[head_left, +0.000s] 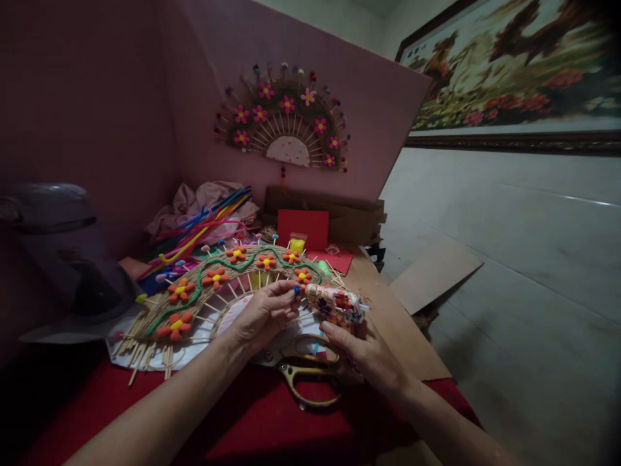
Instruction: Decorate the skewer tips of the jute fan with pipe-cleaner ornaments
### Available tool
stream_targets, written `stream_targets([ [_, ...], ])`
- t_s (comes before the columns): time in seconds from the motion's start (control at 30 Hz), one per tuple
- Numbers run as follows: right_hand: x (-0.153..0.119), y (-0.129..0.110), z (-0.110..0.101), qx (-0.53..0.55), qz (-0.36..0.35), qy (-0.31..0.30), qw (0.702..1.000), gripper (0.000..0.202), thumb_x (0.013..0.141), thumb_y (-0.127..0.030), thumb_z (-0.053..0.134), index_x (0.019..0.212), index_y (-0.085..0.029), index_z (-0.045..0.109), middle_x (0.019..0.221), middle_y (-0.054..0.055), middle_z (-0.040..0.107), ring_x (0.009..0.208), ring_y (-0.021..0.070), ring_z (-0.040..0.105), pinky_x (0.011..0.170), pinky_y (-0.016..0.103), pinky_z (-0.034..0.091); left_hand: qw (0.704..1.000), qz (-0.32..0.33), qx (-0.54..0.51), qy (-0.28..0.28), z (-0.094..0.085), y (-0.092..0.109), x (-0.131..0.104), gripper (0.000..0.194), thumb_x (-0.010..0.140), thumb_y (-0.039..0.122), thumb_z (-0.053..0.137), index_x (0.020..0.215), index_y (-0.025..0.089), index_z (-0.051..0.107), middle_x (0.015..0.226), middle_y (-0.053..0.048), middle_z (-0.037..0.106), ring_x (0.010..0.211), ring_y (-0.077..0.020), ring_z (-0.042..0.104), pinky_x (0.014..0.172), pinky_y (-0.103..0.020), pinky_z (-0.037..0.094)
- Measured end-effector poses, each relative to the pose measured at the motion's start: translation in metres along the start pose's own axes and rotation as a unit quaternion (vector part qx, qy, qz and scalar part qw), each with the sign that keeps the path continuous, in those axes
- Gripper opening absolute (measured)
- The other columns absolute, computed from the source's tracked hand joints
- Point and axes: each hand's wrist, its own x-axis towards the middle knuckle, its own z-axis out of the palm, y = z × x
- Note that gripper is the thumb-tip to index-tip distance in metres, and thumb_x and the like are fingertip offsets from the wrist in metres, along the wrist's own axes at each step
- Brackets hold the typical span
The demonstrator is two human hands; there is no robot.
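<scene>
My left hand [272, 310] pinches a small blue bead [297, 290] between thumb and fingertips. Wrapped round the handle of a floral-patterned glue gun [334, 303], my right hand [356, 343] holds it with the nozzle end close to the bead. Behind and left of both hands lies a fan-shaped craft [198, 285] of twine and thin sticks, with orange flowers, a green wavy strip and coloured beads on its stick ends. Brass-handled scissors [310, 372] lie beneath my hands, their blades partly hidden by my left hand.
A finished-looking fan with pink flowers [287, 103] is on the pink board behind. Colourful fuzzy stems [208, 223] lie at the back left, near a purple container [72, 252]. A red card [303, 228] and yellow packet [297, 245] sit behind. Cardboard [398, 323] lies right.
</scene>
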Motion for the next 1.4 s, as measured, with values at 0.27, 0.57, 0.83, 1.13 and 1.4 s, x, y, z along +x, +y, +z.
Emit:
stream_targets([
  [0.27,-0.002,0.007,-0.003,0.007,0.036,-0.005,0.999,0.029,0.082,-0.045,0.056,0.075,-0.017,0.061,0.052,-0.004,0.049,0.043,0.0075,0.042,0.039,0.02,0.036,1.0,0.001,0.025,0.007,0.005,0.003,-0.003,0.021,0.064,0.013,0.074,0.081,0.012,0.061,0.071,-0.003,0.059,0.064,-0.0095,0.054,0.055,-0.019,0.04],
  [0.57,-0.003,-0.003,0.001,0.039,-0.014,-0.007,0.999,0.027,0.081,-0.041,0.057,0.094,-0.019,0.064,0.077,0.003,0.063,0.079,0.0175,0.059,0.069,0.028,0.05,0.999,0.01,0.028,-0.021,0.005,0.001,-0.004,0.021,0.064,0.015,0.074,0.08,0.012,0.061,0.067,-0.001,0.057,0.058,-0.0077,0.051,0.055,-0.018,0.038],
  [0.83,-0.006,0.0,0.001,0.039,0.011,0.008,0.999,0.03,0.078,-0.045,0.06,0.088,-0.017,0.063,0.055,-0.002,0.051,0.053,0.0116,0.049,0.048,0.023,0.042,0.999,0.009,0.04,-0.012,0.008,0.002,-0.005,0.022,0.064,0.015,0.074,0.081,0.013,0.061,0.075,-0.003,0.06,0.068,-0.01,0.055,0.063,-0.02,0.041],
  [1.13,-0.008,-0.004,0.002,0.022,0.01,0.01,1.0,0.028,0.078,-0.045,0.058,0.086,-0.019,0.063,0.053,-0.002,0.05,0.049,0.0117,0.046,0.044,0.023,0.041,1.0,0.017,0.026,0.0,0.011,0.004,-0.005,0.023,0.062,0.013,0.075,0.079,0.013,0.059,0.074,-0.002,0.061,0.068,-0.01,0.056,0.064,-0.021,0.042],
  [1.4,-0.008,-0.005,0.003,0.01,-0.012,0.02,1.0,0.026,0.079,-0.043,0.059,0.089,-0.02,0.065,0.059,-0.001,0.056,0.058,0.0149,0.053,0.05,0.025,0.044,0.999,0.027,0.02,-0.013,0.011,0.003,-0.005,0.022,0.064,0.014,0.074,0.08,0.013,0.059,0.074,-0.002,0.062,0.07,-0.0109,0.057,0.068,-0.022,0.043],
])
